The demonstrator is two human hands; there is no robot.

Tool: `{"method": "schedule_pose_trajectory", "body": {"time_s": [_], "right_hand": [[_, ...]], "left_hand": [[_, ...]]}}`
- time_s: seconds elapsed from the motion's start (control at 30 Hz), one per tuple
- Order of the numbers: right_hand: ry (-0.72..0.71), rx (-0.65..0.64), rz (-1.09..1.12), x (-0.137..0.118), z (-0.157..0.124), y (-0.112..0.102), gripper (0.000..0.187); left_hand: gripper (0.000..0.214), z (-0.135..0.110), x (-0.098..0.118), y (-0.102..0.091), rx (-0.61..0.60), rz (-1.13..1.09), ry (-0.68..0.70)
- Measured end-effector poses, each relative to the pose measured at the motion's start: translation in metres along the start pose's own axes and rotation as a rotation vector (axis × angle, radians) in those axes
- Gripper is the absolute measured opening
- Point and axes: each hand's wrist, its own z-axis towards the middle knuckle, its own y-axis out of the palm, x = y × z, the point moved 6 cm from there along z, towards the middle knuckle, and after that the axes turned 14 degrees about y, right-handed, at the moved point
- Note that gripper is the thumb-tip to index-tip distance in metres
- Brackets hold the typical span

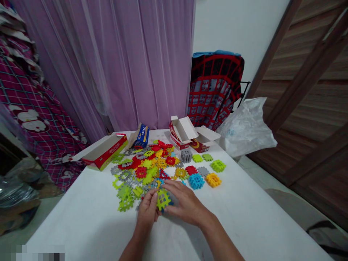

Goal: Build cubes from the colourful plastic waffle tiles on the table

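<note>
Between my two hands is a lime-green square building tile (163, 198) with a window grid, and darker blue pieces show at its edges. My left hand (149, 206) pinches its left side with thumb and fingers. My right hand (183, 201) curls round its right side, fingertips on the top edge and thumb near the bottom. Just beyond the hands lies a loose pile of plastic tiles (148, 172) in red, green, yellow, grey and blue. To the right stand a blue block (196, 181), a yellow block (213, 179) and a green block (218, 165).
Open cardboard boxes stand along the back of the white table (89, 217): a red-green one (108, 152), a blue one (143, 136) and a red one (181, 132). A grey stack (186, 156) sits before them. A white plastic bag (246, 127) is at the right edge.
</note>
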Motion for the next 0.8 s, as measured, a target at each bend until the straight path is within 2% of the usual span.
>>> {"method": "schedule_pose_trajectory", "body": {"time_s": [0.1,0.23,0.37,0.57,0.7,0.8], "right_hand": [[-0.008,-0.073,-0.069,-0.006,0.000,0.009,0.059],[0.012,-0.054,-0.089,-0.002,0.001,0.014,0.057],[0.010,0.016,-0.079,0.009,0.003,0.010,0.064],[0.012,-0.012,-0.193,0.008,0.003,0.008,0.059],[0.013,-0.002,-0.315,0.004,0.005,0.005,0.052],[0.027,-0.031,-0.356,0.007,0.006,-0.003,0.054]], "left_hand": [[0.060,-0.001,0.001,0.000,-0.016,-0.002,0.018],[0.060,-0.001,0.003,0.001,-0.049,-0.017,0.034],[0.055,-0.002,0.002,0.003,-0.097,-0.020,-0.003],[0.049,-0.002,0.002,0.009,-0.150,0.003,-0.014],[0.044,-0.005,0.004,0.012,-0.158,0.041,0.032],[0.045,-0.006,0.004,0.014,-0.207,0.055,0.060]]}}
